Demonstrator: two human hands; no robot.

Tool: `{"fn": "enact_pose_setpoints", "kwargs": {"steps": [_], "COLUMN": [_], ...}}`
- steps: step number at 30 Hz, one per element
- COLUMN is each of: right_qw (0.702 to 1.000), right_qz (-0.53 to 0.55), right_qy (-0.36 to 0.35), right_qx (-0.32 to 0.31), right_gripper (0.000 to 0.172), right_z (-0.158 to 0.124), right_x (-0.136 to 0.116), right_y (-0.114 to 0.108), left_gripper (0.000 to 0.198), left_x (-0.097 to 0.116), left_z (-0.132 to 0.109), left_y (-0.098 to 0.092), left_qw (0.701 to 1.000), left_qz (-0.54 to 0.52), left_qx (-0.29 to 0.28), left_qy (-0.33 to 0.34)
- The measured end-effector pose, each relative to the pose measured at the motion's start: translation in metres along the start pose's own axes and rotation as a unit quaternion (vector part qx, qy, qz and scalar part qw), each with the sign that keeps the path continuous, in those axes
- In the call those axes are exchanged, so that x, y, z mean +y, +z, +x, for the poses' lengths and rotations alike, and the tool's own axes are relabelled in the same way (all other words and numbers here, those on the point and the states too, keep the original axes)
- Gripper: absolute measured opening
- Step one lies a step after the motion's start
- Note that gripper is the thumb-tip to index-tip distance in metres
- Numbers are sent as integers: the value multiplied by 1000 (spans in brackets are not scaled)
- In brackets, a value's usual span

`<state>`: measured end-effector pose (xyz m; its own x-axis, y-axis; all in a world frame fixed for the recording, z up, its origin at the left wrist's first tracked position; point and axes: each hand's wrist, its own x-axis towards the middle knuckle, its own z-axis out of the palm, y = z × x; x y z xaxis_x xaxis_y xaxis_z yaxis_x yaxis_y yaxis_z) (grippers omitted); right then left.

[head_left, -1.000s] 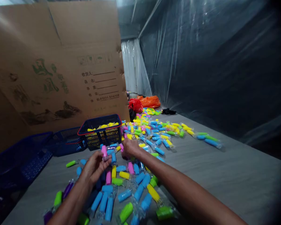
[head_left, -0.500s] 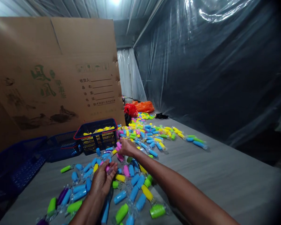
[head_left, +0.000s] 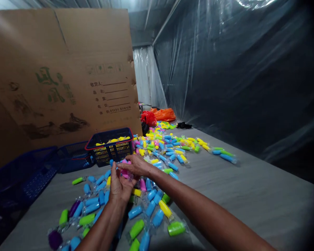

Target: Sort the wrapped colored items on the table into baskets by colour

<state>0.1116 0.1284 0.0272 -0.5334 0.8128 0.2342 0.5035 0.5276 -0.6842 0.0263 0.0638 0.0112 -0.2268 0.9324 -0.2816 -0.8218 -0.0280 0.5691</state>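
Small coloured cylinders in clear twisted wrappers lie scattered on the grey table; their exact kind I cannot make out. My left hand [head_left: 121, 187] is cupped, palm up, around several pink wrapped cylinders [head_left: 125, 170]. Reaching in from the right, my right hand [head_left: 139, 165] has its fingers closed on the same pink pieces, over the left palm. Part of the pink bunch is hidden by the fingers. Around my wrists lie blue cylinders [head_left: 135, 211], a yellow cylinder [head_left: 165, 208] and a green cylinder [head_left: 176, 228].
Behind my hands stands a dark blue basket [head_left: 112, 153] with a red rim, holding yellow pieces. More blue baskets [head_left: 75, 157] are at the left. A large cardboard box [head_left: 68, 45] rises behind them. Red and orange bags [head_left: 164, 114] lie at the back, beside a plastic-sheeted wall [head_left: 238, 76].
My right hand has come back toward the left with pink cylinders, and the two hands now meet. The left hand has risen slightly and closed more. The view has shifted a little.
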Motion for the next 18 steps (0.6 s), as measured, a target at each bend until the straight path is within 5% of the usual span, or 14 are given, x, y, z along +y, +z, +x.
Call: {"fn": "enact_pose_setpoints", "kwargs": {"steps": [9, 18], "right_qw": [995, 990], "right_qz": [84, -15], "right_qy": [-49, -125], "right_qx": [7, 57], "right_gripper": [53, 32], "right_z": [11, 6], "right_x": [-15, -36], "right_y": [6, 23], "left_gripper": [28, 31], "left_x": [7, 5], "left_z": [0, -10], "left_y": [-6, 4], "left_qw": [999, 995], "left_qz": [-51, -100], "left_qx": [17, 24], "left_qy": [6, -15]}}
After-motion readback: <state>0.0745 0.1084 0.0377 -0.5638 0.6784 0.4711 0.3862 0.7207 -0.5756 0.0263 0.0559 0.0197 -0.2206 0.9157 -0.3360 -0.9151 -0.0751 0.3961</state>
